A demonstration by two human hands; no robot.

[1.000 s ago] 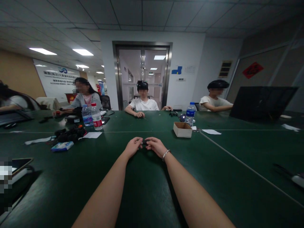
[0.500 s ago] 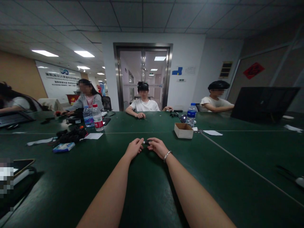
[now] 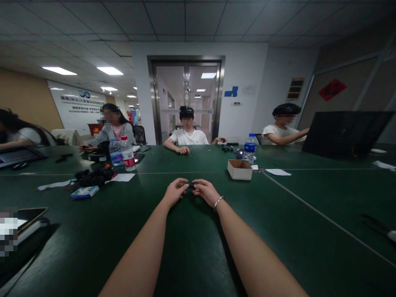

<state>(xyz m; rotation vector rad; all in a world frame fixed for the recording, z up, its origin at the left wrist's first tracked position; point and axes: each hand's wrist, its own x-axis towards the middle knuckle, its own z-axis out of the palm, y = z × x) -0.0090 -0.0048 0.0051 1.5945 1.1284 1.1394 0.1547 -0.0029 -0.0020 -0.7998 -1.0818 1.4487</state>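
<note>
- Your left hand [image 3: 175,191] and right hand [image 3: 206,191] meet out in front of you on the green tabletop [image 3: 192,247], both arms stretched forward.
- Both hands are closed, fingertips pinching a small dark object [image 3: 192,185] held between them, just above or on the tabletop; too small to tell what it is.
- Your right wrist carries a thin bracelet [image 3: 218,201].
- Beyond your right hand, near it, stands an open cardboard box [image 3: 239,169]; just behind that, a water bottle with a blue label [image 3: 248,149].
- Far left of your hands: two more bottles [image 3: 122,152] standing side by side, one with a red label; in front of them a dark heap of gear [image 3: 93,176], a white paper sheet [image 3: 123,177] and a small blue-and-white pack [image 3: 84,192].
- A phone [image 3: 30,213] lies at the left edge of the tabletop.
- A black laptop lid [image 3: 343,132] stands at the far right.
- Three other people sit across the tabletop and one more at far left, well apart from your hands.
</note>
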